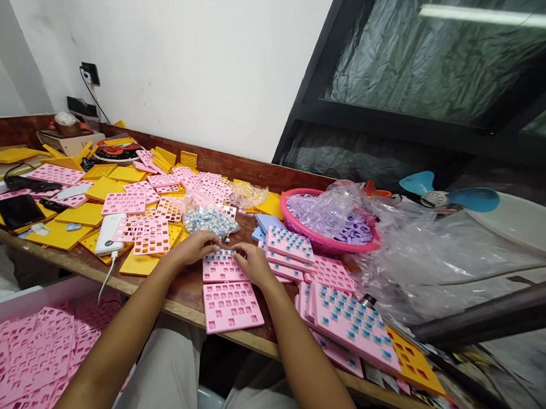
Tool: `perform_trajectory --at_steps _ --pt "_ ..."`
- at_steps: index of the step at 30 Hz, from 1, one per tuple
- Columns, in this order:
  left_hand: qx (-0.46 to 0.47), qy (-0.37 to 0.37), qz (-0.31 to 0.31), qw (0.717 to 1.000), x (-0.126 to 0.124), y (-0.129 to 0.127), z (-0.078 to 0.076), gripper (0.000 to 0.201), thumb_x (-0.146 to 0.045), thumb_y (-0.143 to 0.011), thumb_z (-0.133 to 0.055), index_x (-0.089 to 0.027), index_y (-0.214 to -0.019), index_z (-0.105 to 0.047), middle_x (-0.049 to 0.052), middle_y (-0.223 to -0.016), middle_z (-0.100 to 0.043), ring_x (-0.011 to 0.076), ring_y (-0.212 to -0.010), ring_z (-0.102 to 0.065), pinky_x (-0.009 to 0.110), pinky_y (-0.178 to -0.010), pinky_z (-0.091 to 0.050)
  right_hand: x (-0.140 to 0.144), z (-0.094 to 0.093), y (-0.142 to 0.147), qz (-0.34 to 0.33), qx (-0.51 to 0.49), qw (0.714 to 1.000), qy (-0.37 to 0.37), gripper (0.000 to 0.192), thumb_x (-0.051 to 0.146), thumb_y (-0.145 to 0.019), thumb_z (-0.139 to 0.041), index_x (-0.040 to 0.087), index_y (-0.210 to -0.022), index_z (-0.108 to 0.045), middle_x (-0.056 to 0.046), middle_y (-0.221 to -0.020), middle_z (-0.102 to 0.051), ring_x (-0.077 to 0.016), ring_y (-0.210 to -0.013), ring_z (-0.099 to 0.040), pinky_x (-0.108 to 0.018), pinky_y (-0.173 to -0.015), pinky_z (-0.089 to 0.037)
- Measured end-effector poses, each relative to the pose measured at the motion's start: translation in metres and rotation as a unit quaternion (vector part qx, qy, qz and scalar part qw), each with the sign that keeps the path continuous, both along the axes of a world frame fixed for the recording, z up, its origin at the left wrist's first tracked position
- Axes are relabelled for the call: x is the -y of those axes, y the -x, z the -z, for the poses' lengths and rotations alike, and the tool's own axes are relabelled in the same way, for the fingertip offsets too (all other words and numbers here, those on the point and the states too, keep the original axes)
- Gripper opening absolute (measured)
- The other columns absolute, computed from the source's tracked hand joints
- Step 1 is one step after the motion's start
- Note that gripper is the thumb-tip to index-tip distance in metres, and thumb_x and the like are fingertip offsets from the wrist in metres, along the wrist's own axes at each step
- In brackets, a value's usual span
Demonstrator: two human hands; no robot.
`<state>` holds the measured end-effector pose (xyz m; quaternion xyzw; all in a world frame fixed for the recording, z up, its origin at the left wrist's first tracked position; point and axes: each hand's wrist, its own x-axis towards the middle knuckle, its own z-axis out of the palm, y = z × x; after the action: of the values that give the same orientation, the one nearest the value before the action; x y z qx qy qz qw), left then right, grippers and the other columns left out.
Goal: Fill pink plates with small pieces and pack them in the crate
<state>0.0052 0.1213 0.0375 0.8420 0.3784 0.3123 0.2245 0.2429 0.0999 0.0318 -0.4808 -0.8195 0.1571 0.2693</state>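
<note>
Two pink boards with square holes lie end to end in front of me; the far pink board (219,273) carries rows of small blue-and-white pieces, while the near pink board (231,306) shows bare holes. My left hand (196,248) is over the far board's left back corner, fingers curled and pinched together. At its right back side is my right hand (254,263), fingertips closed down at the row of pieces. Whatever sits between the fingertips is too small to make out. Just behind the hands, a clear bag (211,216) spills a heap of blue-and-white pieces.
Filled pink boards (353,321) are stacked on the right. Behind them stands a pink basket (294,233) of purple pieces. Yellow boards (75,224), a white power bank (110,234) and a phone (20,211) lie left. A bin (25,301) of pink sheets stands below.
</note>
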Motion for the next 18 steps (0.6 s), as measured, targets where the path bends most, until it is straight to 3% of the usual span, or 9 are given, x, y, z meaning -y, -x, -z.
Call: perform_trajectory --at_steps 4,9,11,15,18 --pt "-0.002 -0.012 -0.034 0.999 0.033 -0.007 0.0 0.019 -0.027 -0.09 -0.06 -0.021 -0.103 -0.071 0.004 -0.097 -0.072 0.0194 -0.087 -0.065 0.029 -0.079 -0.05 -0.003 0.004 -0.003 -0.021 -0.008 1.0 0.021 0.02 0.016 -0.088 -0.061 0.018 -0.103 -0.073 -0.004 -0.098 -0.076 -0.0182 -0.087 -0.068 -0.028 -0.082 -0.049" --pt "-0.063 -0.043 -0.079 0.994 0.062 -0.019 0.006 0.027 -0.026 -0.097 -0.05 -0.025 -0.115 -0.07 0.007 -0.111 -0.069 0.0221 -0.101 -0.064 0.032 -0.092 -0.048 -0.004 0.004 -0.001 -0.022 0.033 0.999 0.006 0.014 0.019 -0.088 -0.064 0.018 -0.098 -0.074 -0.006 -0.099 -0.075 -0.0207 -0.094 -0.066 -0.03 -0.087 -0.047" --pt "-0.093 -0.046 -0.109 0.989 0.062 -0.023 0.009 0.023 -0.027 -0.096 -0.053 -0.025 -0.109 -0.072 0.008 -0.108 -0.069 0.0229 -0.099 -0.065 0.032 -0.091 -0.047 -0.004 0.003 0.0 -0.018 0.051 0.999 0.006 0.012 0.019 -0.087 -0.065 0.017 -0.096 -0.074 -0.006 -0.099 -0.074 -0.0204 -0.093 -0.065 -0.03 -0.086 -0.046" --pt "-0.132 -0.028 -0.157 0.978 0.046 -0.026 0.015 0.011 -0.029 -0.084 -0.07 -0.022 -0.093 -0.072 0.007 -0.093 -0.071 0.0234 -0.086 -0.066 0.032 -0.079 -0.048 -0.005 0.002 -0.001 -0.029 0.06 0.998 -0.004 0.023 0.02 -0.088 -0.066 0.018 -0.11 -0.072 -0.006 -0.102 -0.072 -0.0192 -0.094 -0.064 -0.028 -0.085 -0.045" --pt "-0.133 0.031 -0.168 0.976 0.032 -0.028 0.017 0.013 -0.03 -0.076 -0.077 -0.021 -0.082 -0.071 0.004 -0.079 -0.071 0.0204 -0.071 -0.064 0.029 -0.066 -0.045 -0.007 0.005 0.0 -0.025 0.087 0.996 0.004 0.014 0.024 -0.088 -0.07 0.019 -0.099 -0.075 -0.006 -0.099 -0.072 -0.0193 -0.094 -0.064 -0.027 -0.082 -0.045"
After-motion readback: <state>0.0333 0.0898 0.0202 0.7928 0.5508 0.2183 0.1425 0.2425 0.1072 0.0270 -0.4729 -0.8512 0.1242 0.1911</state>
